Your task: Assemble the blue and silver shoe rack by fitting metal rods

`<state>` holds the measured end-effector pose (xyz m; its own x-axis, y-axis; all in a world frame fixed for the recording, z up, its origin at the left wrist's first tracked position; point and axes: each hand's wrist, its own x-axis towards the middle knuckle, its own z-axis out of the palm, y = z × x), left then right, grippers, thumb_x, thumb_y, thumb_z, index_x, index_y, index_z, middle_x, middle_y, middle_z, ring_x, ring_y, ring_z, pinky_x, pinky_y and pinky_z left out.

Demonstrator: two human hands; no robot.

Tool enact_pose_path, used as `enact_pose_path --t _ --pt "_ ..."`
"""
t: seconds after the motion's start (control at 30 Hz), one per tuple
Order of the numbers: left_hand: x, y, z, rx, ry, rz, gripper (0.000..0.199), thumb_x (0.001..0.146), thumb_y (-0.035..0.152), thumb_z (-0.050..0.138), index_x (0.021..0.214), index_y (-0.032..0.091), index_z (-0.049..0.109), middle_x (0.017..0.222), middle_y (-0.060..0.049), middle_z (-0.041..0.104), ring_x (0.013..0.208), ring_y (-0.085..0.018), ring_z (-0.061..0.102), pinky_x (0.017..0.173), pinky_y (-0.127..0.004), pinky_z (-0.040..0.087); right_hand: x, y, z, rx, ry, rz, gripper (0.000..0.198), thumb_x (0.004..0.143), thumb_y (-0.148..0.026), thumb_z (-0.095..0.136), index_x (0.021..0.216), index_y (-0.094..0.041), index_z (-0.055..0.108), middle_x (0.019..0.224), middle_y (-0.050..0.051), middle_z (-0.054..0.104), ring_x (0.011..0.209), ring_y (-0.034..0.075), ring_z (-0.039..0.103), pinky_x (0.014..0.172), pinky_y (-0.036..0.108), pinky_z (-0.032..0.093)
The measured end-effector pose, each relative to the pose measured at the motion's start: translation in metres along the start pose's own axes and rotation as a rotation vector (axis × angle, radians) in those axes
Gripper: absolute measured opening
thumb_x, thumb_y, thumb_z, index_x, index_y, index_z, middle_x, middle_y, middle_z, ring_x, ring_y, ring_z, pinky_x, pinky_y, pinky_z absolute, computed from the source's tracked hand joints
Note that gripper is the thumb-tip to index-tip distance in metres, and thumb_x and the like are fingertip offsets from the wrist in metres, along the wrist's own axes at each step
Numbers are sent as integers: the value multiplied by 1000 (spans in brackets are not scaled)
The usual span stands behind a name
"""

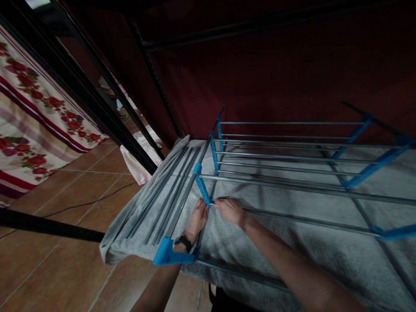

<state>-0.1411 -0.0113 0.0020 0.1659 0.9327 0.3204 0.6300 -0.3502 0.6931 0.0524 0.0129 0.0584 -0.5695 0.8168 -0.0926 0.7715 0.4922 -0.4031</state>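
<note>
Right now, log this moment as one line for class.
left hand: at blue connector | right hand: on metal rod | loose rods: on grey cloth

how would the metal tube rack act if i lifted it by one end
The metal tube rack would probably feel light for its size, being mostly open gaps. It may wobble or twist where the thin tubes meet the blue connectors. The tubes look straight, so likely stiff.

Dim throughout, dark red backdrop [277, 81] deep in gloom. Dull glints along metal rods [349, 194]; soft shadows on grey cloth [306, 248]. Fine detail soft, edges stretched.
</note>
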Motion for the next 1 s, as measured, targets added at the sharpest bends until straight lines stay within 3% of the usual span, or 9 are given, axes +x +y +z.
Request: enact_pose_path --t 0.37,0.53,0.63,0.77,0.9,1.0 --pt "1 5 -2 -20 3 -21 23 98 27 42 98 22 64 102 -8 63 102 -21 60 96 -40 52 0 -3 2 -2 3 9 39 107 -34 32 115 -19 67 108 10 74 99 20 68 89 30 48" --pt "2 10 -5 -5 4 -18 23 97 31 43 99 22 65 102 -9 64 101 -23 62 95 -42 54 -23 -4 2 19 158 3 37 105 -35 39 133 -19 58 128 11 67 120 23 59 105 39 44" --pt "3 13 -8 17 24 -17 26 95 38 46 102 22 65 105 -10 67 104 -26 64 97 -46 53 -59 9 5 84 329 34 39 102 -30 44 138 -19 54 133 11 63 123 24 56 109 42 42" --pt "9 11 -10 52 -19 -33 37 91 53 52 106 21 64 115 -11 67 114 -29 62 103 -47 51 -132 51 10 212 571 209 36 97 -19 42 127 -22 60 125 9 65 116 22 59 106 40 46" --pt "15 8 -10 66 -52 -53 41 89 59 52 102 22 64 111 -9 69 109 -29 65 100 -45 52 -220 112 9 305 848 522 29 91 -23 43 113 -22 62 113 10 64 111 24 60 102 41 49" --pt "17 6 -10 81 -41 -45 42 89 59 50 103 22 63 113 -9 69 112 -29 65 103 -45 51 -278 162 2 311 1099 883 35 85 -30 45 115 -19 58 115 12 62 113 26 59 104 45 48"
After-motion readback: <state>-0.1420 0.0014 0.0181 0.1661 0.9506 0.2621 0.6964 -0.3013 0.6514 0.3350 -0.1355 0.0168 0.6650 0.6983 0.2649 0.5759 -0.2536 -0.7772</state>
